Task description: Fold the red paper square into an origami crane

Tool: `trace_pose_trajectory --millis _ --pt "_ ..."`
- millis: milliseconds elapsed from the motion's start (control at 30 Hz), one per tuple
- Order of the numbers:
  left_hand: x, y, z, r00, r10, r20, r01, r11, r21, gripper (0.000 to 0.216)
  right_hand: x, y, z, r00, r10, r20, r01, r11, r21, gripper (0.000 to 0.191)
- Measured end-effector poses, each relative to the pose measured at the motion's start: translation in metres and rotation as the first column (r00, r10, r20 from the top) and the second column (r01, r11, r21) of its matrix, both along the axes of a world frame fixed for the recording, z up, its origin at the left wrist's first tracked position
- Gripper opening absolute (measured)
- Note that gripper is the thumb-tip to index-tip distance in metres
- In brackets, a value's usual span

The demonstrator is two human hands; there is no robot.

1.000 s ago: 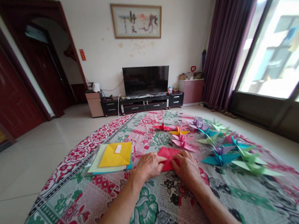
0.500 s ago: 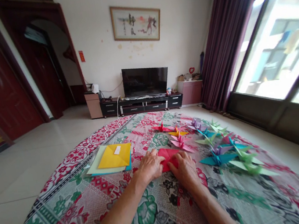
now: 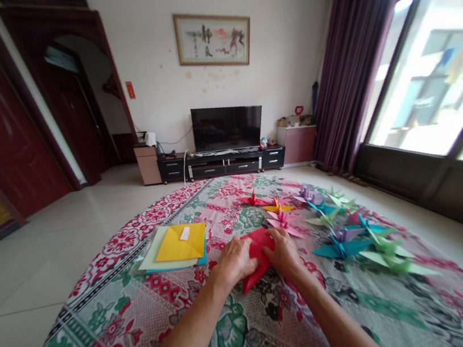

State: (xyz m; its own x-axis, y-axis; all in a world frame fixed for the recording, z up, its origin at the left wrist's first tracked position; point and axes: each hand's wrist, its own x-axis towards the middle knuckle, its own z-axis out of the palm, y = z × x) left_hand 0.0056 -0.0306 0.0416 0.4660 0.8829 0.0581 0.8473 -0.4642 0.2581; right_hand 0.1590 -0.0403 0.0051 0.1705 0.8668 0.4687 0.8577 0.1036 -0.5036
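Between my two hands is a folded sheet of red origami paper (image 3: pixel 259 244), with one pointed corner toward me. My left hand (image 3: pixel 235 259) grips its left edge, thumb on top. Along the right edge, my right hand (image 3: pixel 283 248) holds it with the thumb pressed near the middle; the fingertips underneath are partly hidden. Just beyond the hands stand a pink paper crane (image 3: pixel 282 221), a yellow paper crane (image 3: pixel 278 207) and a red paper crane (image 3: pixel 254 199). To the right sit several more cranes, among them a blue one (image 3: pixel 340 247) and a light green one (image 3: pixel 392 260).
A pack of coloured paper (image 3: pixel 181 242), yellow on top, lies to the left on the patterned tablecloth (image 3: pixel 165 315). Past the round table's far edge are a television (image 3: pixel 228 127) and a low black cabinet (image 3: pixel 224 165).
The red paper has been turned, so a pointed corner now juts toward me. Both hands have shifted their hold on its edges. The view has tilted slightly.
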Motion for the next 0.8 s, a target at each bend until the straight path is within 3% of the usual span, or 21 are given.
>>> trace_pose_trajectory --millis 333,467,600,700,800 --pt "0.008 -0.004 -0.001 0.999 0.035 -0.010 -0.035 0.998 0.049 0.026 0.004 0.021 -0.002 0.983 0.168 -0.077 -0.163 0.985 0.060 0.039" --pt "0.000 0.005 -0.008 0.999 0.024 0.046 -0.030 0.990 0.141 0.025 0.006 0.025 -0.005 0.968 0.233 -0.096 -0.221 0.968 0.120 0.041" --pt "-0.009 0.018 -0.021 0.980 -0.112 0.163 0.060 0.955 0.290 0.025 0.004 0.030 -0.006 0.950 0.297 -0.091 -0.280 0.946 0.162 0.043" --pt "-0.011 0.023 -0.029 0.960 -0.190 0.204 0.120 0.942 0.312 0.024 0.000 0.035 -0.006 0.938 0.332 -0.098 -0.312 0.933 0.178 0.044" --pt "-0.011 0.024 -0.032 0.955 -0.187 0.230 0.109 0.943 0.313 0.021 -0.005 0.041 -0.006 0.930 0.350 -0.116 -0.324 0.926 0.193 0.044"
